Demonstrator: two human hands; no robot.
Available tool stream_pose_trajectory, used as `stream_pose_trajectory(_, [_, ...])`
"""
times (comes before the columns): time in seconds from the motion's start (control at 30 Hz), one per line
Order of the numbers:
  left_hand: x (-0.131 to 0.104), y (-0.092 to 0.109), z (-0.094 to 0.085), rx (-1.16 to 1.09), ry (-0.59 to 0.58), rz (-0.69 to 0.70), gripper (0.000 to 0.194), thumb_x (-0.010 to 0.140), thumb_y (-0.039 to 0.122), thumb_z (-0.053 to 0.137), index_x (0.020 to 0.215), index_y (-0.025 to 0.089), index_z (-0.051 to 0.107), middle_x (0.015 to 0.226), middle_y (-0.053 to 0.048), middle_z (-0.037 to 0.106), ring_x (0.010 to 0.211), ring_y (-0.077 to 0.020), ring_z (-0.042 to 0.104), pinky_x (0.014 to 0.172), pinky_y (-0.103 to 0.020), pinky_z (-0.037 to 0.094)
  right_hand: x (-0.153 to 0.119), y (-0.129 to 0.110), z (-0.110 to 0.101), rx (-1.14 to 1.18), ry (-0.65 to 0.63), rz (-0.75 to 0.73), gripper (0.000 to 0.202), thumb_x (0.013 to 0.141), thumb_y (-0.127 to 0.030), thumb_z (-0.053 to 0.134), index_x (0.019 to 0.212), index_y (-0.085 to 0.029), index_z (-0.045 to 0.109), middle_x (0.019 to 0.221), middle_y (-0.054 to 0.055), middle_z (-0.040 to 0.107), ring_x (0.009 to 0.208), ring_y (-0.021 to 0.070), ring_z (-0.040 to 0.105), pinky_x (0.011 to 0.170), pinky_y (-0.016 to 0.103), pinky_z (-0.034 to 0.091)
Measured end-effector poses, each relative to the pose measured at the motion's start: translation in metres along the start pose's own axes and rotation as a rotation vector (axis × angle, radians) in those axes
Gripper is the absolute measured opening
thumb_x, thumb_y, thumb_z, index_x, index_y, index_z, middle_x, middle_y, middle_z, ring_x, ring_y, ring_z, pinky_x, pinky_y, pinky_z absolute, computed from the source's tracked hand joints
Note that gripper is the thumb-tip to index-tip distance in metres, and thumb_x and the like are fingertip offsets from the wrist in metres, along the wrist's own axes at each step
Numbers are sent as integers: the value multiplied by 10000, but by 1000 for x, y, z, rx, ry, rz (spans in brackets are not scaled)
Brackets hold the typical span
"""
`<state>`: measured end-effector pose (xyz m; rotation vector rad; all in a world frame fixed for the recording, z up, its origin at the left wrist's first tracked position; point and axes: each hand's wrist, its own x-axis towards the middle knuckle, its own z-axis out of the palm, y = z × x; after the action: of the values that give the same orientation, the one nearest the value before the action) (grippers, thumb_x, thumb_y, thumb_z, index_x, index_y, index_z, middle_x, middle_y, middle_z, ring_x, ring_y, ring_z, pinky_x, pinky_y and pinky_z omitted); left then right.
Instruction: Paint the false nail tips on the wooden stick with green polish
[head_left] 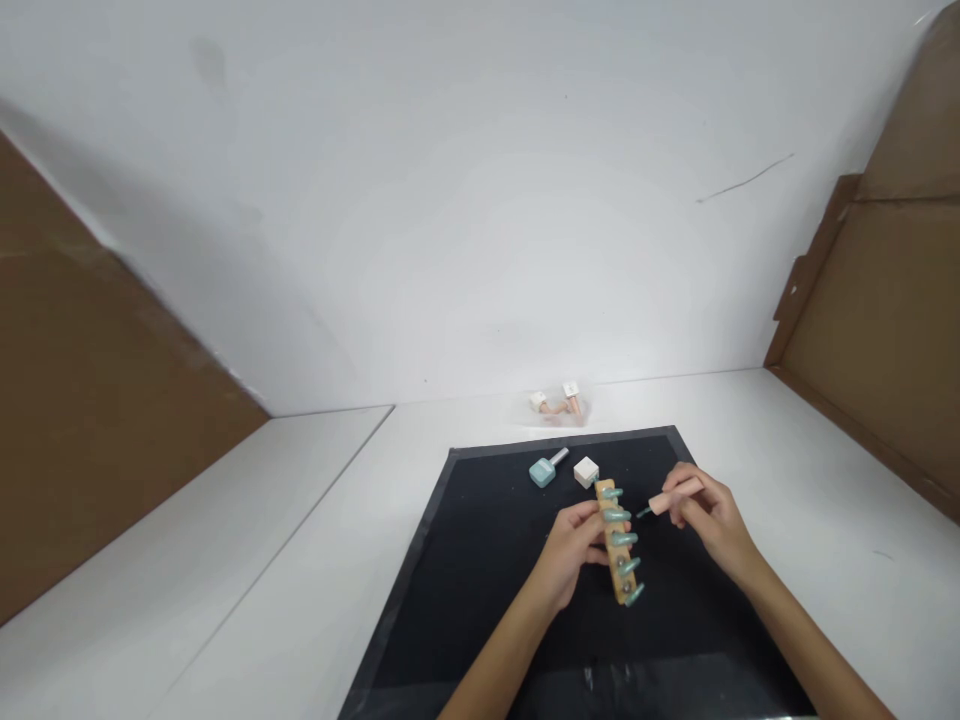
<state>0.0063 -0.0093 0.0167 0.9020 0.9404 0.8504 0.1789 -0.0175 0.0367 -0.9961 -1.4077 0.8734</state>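
Observation:
My left hand [574, 550] grips a wooden nail display stand [616, 560] above the black mat. Several teal false nails [624, 539] stick out from its right side. In my right hand [709, 510] is a nail polish brush [675, 495] with a pale pink cap handle. Its teal-coated tip points left, close to the upper nails; I cannot tell that it touches any. Just beyond the stand sits a white square polish bottle [586, 472]. Left of that lies a teal polish bottle [543, 472] with a silver cap.
Under my hands is a black mat [465, 580] on a white table [300, 560]. Behind it, a clear bag [559, 407] holds white and pink bottles against the white wall [480, 200]. Brown cardboard panels stand at the left [90, 400] and right [885, 290].

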Motion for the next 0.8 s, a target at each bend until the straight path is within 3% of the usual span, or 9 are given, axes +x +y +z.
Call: stream_pose_trajectory(0.8, [2,-1,5,-39,-23,-19,377,583,418,636,771,91,642,763,-134,686,582,-190,632,493,-249,429,0,3,-4,6,-9,-30,79,759,-229,516,708,-187,559,617,-24,513,414,86,458,395,211,406])
